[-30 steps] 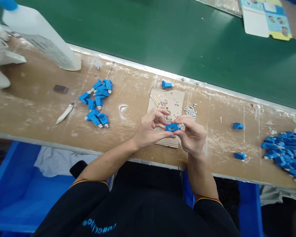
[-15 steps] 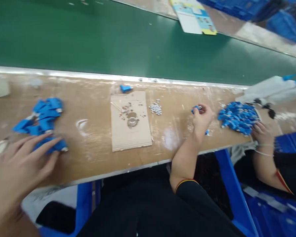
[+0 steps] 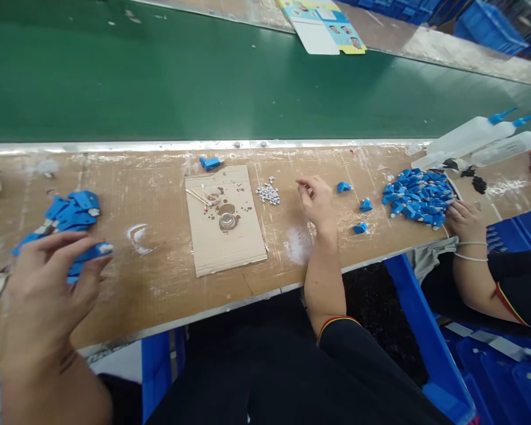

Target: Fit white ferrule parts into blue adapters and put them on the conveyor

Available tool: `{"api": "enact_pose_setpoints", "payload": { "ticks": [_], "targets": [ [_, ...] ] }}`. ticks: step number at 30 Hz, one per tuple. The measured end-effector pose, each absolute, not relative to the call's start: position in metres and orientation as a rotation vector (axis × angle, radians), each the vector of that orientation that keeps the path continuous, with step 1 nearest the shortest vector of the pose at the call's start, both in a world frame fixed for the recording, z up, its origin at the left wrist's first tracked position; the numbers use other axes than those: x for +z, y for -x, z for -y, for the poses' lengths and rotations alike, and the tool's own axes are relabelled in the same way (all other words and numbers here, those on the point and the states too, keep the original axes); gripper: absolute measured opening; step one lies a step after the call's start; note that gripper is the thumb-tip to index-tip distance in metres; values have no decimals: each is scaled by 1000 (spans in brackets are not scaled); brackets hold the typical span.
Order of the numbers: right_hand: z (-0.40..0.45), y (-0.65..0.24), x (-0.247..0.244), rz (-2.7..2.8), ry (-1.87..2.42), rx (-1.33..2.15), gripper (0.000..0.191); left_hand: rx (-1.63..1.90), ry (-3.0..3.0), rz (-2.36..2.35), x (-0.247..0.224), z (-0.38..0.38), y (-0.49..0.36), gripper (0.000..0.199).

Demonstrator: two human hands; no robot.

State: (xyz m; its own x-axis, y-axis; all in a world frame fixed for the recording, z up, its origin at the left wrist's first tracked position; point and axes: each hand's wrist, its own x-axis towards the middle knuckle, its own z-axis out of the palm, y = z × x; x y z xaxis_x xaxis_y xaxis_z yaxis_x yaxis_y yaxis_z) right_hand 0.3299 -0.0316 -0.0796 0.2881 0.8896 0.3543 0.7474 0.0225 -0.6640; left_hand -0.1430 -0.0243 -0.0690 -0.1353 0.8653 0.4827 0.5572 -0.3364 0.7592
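Observation:
My left hand (image 3: pixel 53 277) pinches a blue plastic piece with a white tip (image 3: pixel 96 251) between thumb and fingers, just in front of a loose pile of similar blue pieces (image 3: pixel 73 209). Over the bench, my right hand (image 3: pixel 316 200) is half curled, its fingertips slightly apart and nothing visible in them. Left of it lies a small heap of tiny grey parts (image 3: pixel 269 193). To its right are a few single blue pieces (image 3: pixel 344 186). A cardboard sheet (image 3: pixel 225 257) bears a small round dish (image 3: pixel 227 221) amid brown stains, and some cotton swabs (image 3: pixel 199 198).
Another blue piece (image 3: pixel 210 163) lies behind the cardboard. At right, a co-worker's hand (image 3: pixel 465 221) touches a large heap of blue pieces (image 3: pixel 418 198). White bottles with blue nozzles (image 3: pixel 469 139) lie beyond. A green belt (image 3: pixel 159 77) runs along the back.
My right hand has let go of a blue piece, which now lies on the bench, and has moved left towards the grey parts. My left hand has lifted a blue piece from its pile.

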Motion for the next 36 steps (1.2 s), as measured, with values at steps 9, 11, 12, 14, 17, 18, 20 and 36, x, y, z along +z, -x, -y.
{"api": "enact_pose_setpoints", "payload": {
  "ticks": [9, 11, 12, 14, 17, 18, 20, 36],
  "targets": [
    [29, -312, -77, 1873, 1951, 535, 11, 1632, -1804, -763, -40, 7, 38, 31],
    [27, -311, -79, 1891, 1980, 526, 10, 1598, -1673, -720, -44, 9, 22, 40],
    [26, -310, -80, 1899, 1984, 523, 11, 1573, -1606, -745, -47, 11, 17, 43],
    [25, -311, -83, 1916, 1969, 513, 16, 1505, -1478, -827, -56, 14, 12, 44],
    [24, -314, -86, 1932, 1931, 484, 19, 1428, -1332, -893, -66, 16, 13, 40],
    [25, -315, -87, 1922, 1924, 473, 19, 1413, -1306, -890, -67, 15, 14, 38],
    [26, -316, -86, 1867, 1897, 470, 17, 1399, -1290, -873, -68, 15, 16, 36],
    [53, -222, -47, 1548, 888, 778, 10, 934, -1005, -732, -52, 43, -18, 30]
  ]
}}
